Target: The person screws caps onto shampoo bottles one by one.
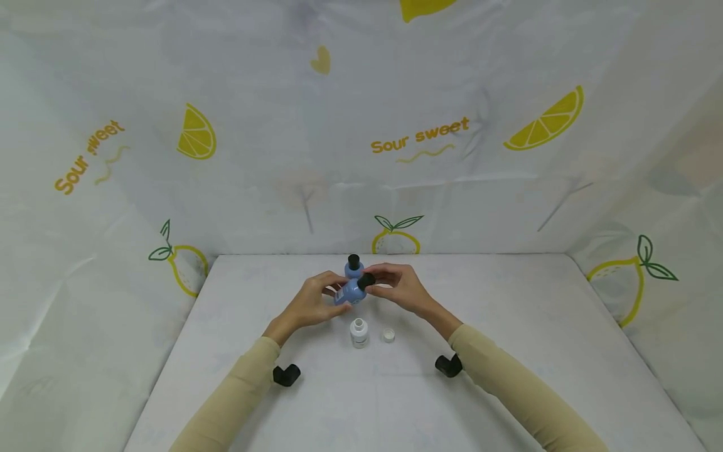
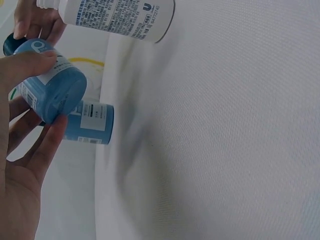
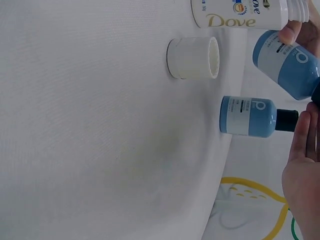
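Note:
A blue bottle [image 1: 349,293] with a white label is tilted off the table, its black cap [image 1: 366,280] toward the right. My left hand [image 1: 314,302] grips its body, thumb on one side and fingers on the other. With thumb and fingers my right hand [image 1: 400,287] pinches the black cap. Just behind, a second blue bottle [image 3: 247,116] stands upright with its own black cap on. Nearer to me a white Dove bottle [image 1: 359,334] stands uncapped, its threaded neck showing. Beside it on the right lies a white cap [image 1: 388,335], hollow side up.
The white tabletop [image 1: 373,402] ends at a white backdrop [image 1: 282,157] printed with lemons. A black device [image 1: 287,375] sits by the left forearm, and another black device [image 1: 449,365] by the right one.

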`<move>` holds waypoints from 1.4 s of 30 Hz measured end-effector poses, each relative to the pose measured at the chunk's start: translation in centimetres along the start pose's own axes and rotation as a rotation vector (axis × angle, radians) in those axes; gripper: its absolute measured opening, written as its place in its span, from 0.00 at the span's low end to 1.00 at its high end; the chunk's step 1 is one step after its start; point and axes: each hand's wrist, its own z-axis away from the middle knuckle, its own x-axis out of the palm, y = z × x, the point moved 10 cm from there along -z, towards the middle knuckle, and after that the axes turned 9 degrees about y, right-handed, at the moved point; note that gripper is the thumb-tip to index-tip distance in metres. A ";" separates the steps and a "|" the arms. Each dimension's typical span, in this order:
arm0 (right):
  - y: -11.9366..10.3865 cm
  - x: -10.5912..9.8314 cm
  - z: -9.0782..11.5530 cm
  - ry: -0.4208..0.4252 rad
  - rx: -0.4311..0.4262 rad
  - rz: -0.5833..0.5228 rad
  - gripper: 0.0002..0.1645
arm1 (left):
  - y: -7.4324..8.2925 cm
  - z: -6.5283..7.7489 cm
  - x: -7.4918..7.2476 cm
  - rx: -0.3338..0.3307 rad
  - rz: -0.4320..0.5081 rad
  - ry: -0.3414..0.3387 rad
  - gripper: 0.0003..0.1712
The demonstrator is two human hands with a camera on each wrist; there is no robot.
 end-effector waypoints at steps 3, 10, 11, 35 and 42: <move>0.2 -0.1 -0.1 0.021 0.021 0.036 0.24 | 0.0 0.0 0.0 -0.005 0.003 0.000 0.29; 0.7 -0.2 -0.3 0.060 0.058 0.089 0.19 | 0.0 0.0 0.0 -0.003 0.003 0.001 0.29; 0.8 -0.2 -0.3 0.065 0.062 0.088 0.18 | 0.1 0.0 0.0 -0.002 0.005 0.001 0.29; 1.5 0.2 -0.2 0.101 0.078 0.138 0.15 | 0.0 0.4 0.2 0.003 -0.005 -0.002 0.29; 1.3 0.1 0.1 0.104 0.081 0.147 0.17 | 0.0 0.4 0.3 -0.003 -0.008 -0.015 0.30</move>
